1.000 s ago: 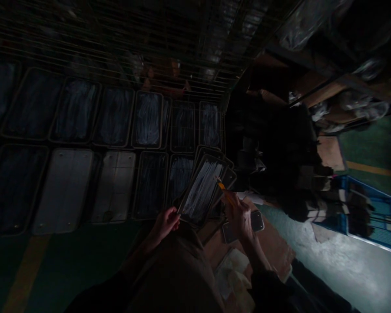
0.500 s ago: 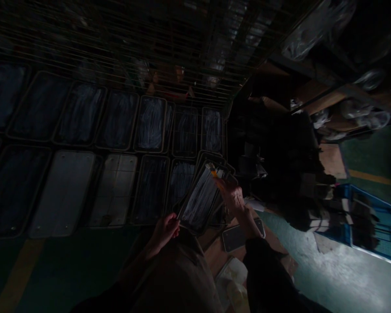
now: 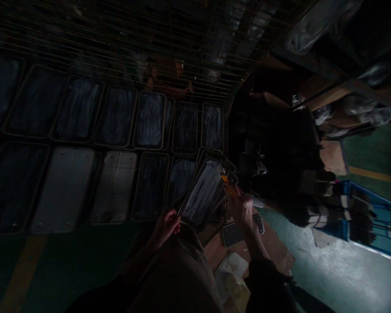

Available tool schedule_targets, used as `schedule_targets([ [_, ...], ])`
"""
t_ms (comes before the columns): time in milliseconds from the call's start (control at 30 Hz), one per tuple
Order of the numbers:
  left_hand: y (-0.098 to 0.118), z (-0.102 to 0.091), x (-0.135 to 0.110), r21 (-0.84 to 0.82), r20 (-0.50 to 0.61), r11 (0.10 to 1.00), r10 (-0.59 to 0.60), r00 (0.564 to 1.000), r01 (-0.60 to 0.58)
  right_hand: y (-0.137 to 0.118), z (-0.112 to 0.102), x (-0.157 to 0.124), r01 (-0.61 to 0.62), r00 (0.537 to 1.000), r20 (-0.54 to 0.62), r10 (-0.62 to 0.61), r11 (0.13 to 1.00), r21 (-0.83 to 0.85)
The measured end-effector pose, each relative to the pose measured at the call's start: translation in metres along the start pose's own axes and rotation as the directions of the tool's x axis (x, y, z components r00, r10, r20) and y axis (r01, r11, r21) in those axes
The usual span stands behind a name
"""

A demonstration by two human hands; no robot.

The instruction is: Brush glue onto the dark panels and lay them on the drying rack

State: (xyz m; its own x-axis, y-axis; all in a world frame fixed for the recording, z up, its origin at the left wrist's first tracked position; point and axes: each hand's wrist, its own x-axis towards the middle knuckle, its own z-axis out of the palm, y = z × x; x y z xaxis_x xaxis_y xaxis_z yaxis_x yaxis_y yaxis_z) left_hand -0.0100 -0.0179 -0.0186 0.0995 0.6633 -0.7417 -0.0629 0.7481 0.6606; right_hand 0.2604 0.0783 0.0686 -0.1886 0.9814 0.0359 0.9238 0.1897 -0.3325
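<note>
My left hand (image 3: 168, 224) grips the near corner of a dark rectangular tray (image 3: 202, 193) streaked with pale paint, holding it tilted up in front of me. My right hand (image 3: 243, 208) is closed on a small brush with an orange handle (image 3: 226, 180), its tip at the tray's upper right edge. A few more trays are stacked just behind the held one. A phone (image 3: 240, 233) lies on the brown surface under my right wrist.
Two rows of similar painted trays (image 3: 117, 152) lie on a wire rack (image 3: 150, 48) ahead and to the left. A dark pile of goods (image 3: 280, 152) sits to the right, with a blue crate (image 3: 371, 217) beyond. Crumpled paper (image 3: 233, 278) rests by my lap.
My right hand drew the brush up to the tray's top edge, then back down along its right side. The tray stays held in my left hand.
</note>
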Motion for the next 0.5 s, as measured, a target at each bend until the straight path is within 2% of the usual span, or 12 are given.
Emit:
schedule_targets([
  [100, 0.000, -0.001, 0.000, 0.016, 0.013, 1.000, 0.004, 1.000, -0.004, 0.005, 0.001, 0.007, -0.009, 1.000, -0.005, 0.009, 1.000, -0.009],
  [200, 0.000, -0.001, -0.001, 0.015, 0.025, 1.000, 0.005, 1.000, -0.005, 0.001, 0.007, -0.002, 0.021, 0.999, 0.037, -0.020, 1.000, -0.013],
  [300, 0.001, 0.000, -0.001, 0.004, 0.024, 1.000, -0.013, 1.000, 0.013, -0.016, 0.011, -0.032, 0.041, 0.996, 0.074, -0.043, 0.999, 0.033],
  [500, 0.001, 0.000, 0.000, 0.008, 0.032, 1.000, -0.026, 0.999, 0.026, -0.061, 0.007, -0.099, -0.008, 0.980, 0.200, -0.025, 0.986, 0.166],
])
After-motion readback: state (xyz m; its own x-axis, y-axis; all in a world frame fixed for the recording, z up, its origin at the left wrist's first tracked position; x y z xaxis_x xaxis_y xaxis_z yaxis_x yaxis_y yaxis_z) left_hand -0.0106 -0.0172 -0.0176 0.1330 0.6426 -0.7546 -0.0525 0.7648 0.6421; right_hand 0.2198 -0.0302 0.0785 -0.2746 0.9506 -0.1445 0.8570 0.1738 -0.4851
